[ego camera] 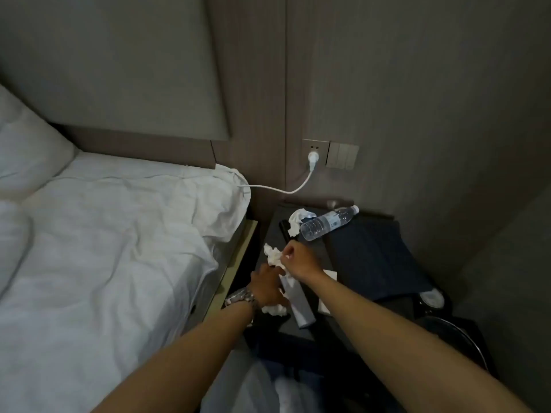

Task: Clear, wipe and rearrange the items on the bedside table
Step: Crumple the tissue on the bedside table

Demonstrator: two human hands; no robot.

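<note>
1. Bed with rumpled white sheet (113,234), filling the left side; a white pillow (26,150) lies at its far left
2. Dark rectangular bedside desk (320,251), wedged between the bed and the grey wall, carrying all the smaller items below
3. Dark blue folded cloth (372,257), spread over the right part of the desk
4. Clear plastic water bottle with white label (328,222), lying on its side at the back of the desk, cap pointing right
5. Grey slim rectangular box (299,305), lying lengthwise at the front of the desk, partly under the right wrist
6. Right hand (298,259), above mid-desk, fingers curled and pinching a crumpled white tissue (272,254)
7. Left hand (267,286), wristwatch on the wrist, low at the desk's front left; whether it grips anything cannot be told
8. Second crumpled white tissue (298,220), at the back, touching the bottle's base
9. Third crumpled white tissue (274,309), at the front edge just beside the left hand
10. White plug and cable (313,160), in the wall socket above the desk, cable running left to the bed
</note>
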